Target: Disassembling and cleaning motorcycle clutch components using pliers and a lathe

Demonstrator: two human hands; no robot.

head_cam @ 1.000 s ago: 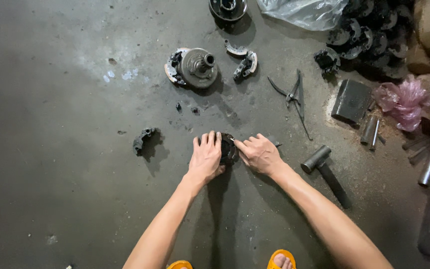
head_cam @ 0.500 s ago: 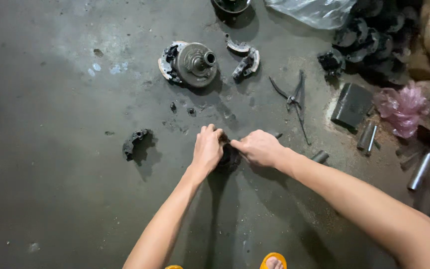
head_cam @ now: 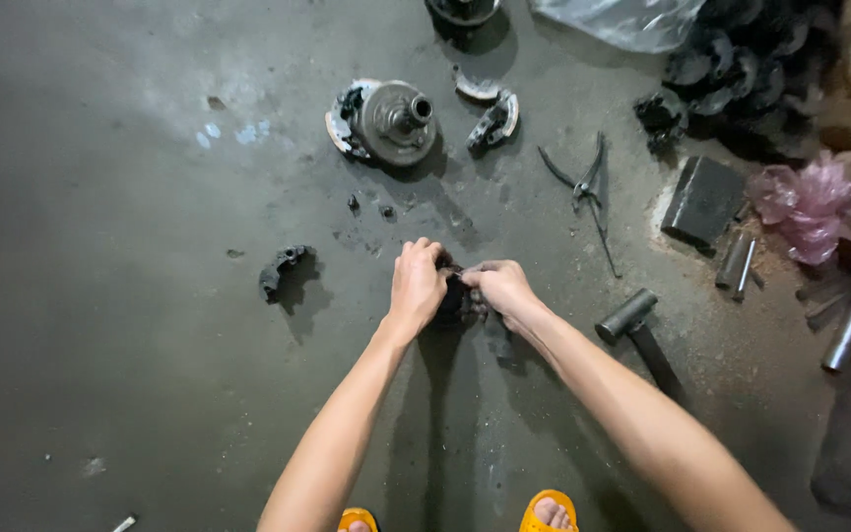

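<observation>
Between both hands | left hand (head_cam: 416,288) + right hand (head_cam: 500,288) clasp dark part (head_cam: 453,298)

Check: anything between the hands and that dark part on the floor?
Nothing visible. The left hand and right hand both already grip the dark part from either side on the concrete floor. The hammer and curved shoe piece lie apart, off to each side.
</observation>
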